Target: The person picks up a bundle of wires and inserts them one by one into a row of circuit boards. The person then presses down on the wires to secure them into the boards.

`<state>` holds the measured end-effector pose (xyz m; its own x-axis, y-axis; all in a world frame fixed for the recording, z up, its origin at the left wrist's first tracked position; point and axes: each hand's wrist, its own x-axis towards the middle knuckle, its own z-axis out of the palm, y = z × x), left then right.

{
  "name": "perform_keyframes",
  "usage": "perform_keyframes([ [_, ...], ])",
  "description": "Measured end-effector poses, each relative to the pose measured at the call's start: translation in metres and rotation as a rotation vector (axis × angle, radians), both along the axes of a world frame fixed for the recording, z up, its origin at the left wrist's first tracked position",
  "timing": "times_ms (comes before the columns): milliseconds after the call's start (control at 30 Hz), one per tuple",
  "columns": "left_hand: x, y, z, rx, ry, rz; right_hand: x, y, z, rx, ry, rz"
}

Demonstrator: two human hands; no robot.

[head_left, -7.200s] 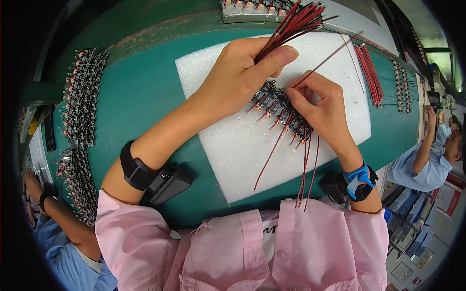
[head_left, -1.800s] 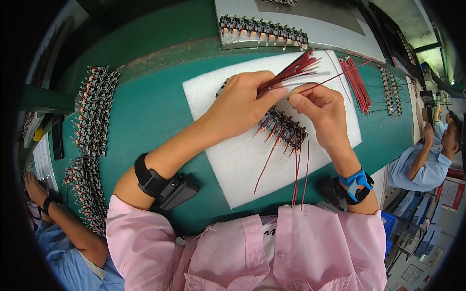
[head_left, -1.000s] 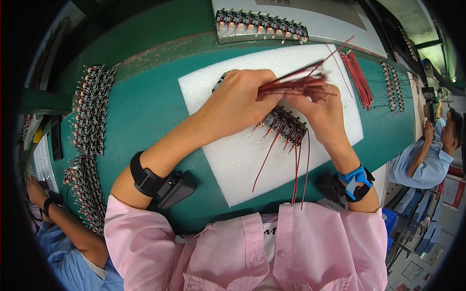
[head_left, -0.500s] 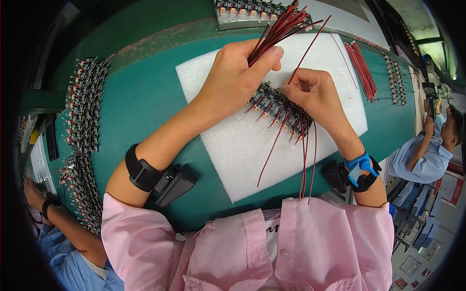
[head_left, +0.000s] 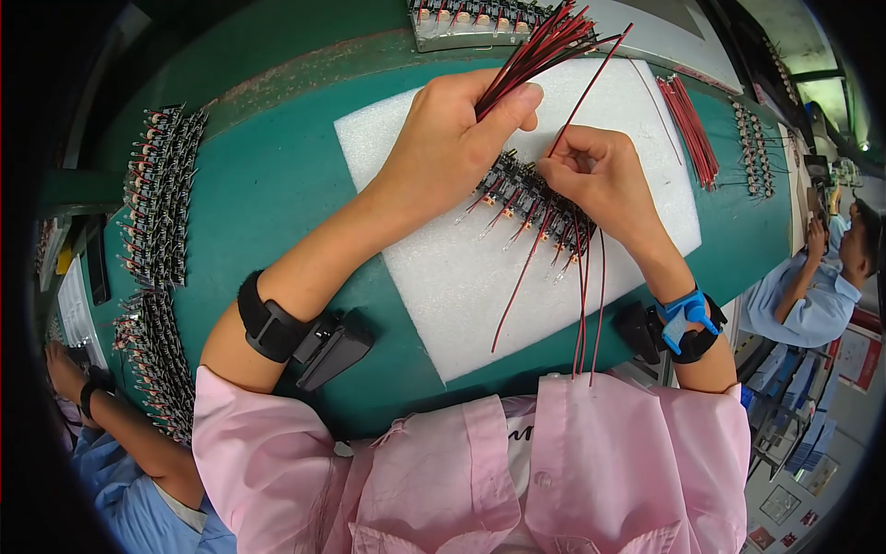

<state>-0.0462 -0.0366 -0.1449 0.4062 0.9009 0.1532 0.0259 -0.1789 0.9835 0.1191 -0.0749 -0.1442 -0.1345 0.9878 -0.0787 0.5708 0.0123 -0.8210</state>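
Observation:
A bundle of red and black wires (head_left: 535,57) is gripped in my left hand (head_left: 454,138), its loose ends fanning up and to the right. Below that hand, a row of small black circuit boards (head_left: 528,208) lies on a white foam sheet (head_left: 443,305). My right hand (head_left: 595,171) pinches a single dark red wire (head_left: 595,83) at the boards' upper edge; its tip points up and right. Several long red wires (head_left: 583,295) trail from the boards toward my shirt. My fingers cover the spot where the pinched wire meets the boards.
Stacked rows of similar boards (head_left: 166,203) line the left of the green table (head_left: 268,175). More boards stand in a metal tray (head_left: 461,39) at the back. A pile of red wires (head_left: 690,134) and small strips of parts (head_left: 752,152) lie at right. Co-workers sit on both sides.
Both hands and the boards stay nearly in place. My left hand with the bundle has shifted very slightly up and right; the right hand keeps its pinch on the wire.

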Motion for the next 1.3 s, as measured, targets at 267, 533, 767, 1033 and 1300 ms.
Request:
perform_keyframes([
  [267, -0.003, -0.001, -0.001, -0.006, 0.001, -0.011, -0.005, -0.001, 0.004, 0.05, -0.069, 0.015],
  [533, -0.007, -0.002, -0.001, 0.0, 0.009, -0.015, -0.01, -0.006, 0.004, 0.108, -0.132, 0.034],
  [767, -0.009, -0.002, -0.004, 0.032, -0.008, -0.007, -0.012, -0.007, 0.006, 0.181, -0.149, 0.067],
  [1033, -0.01, -0.002, -0.006, 0.053, -0.029, 0.008, -0.014, -0.007, 0.006, 0.239, -0.133, 0.099],
  [1300, -0.01, -0.002, -0.006, 0.035, -0.012, 0.003, -0.016, -0.01, 0.006, 0.258, -0.208, 0.076],
])
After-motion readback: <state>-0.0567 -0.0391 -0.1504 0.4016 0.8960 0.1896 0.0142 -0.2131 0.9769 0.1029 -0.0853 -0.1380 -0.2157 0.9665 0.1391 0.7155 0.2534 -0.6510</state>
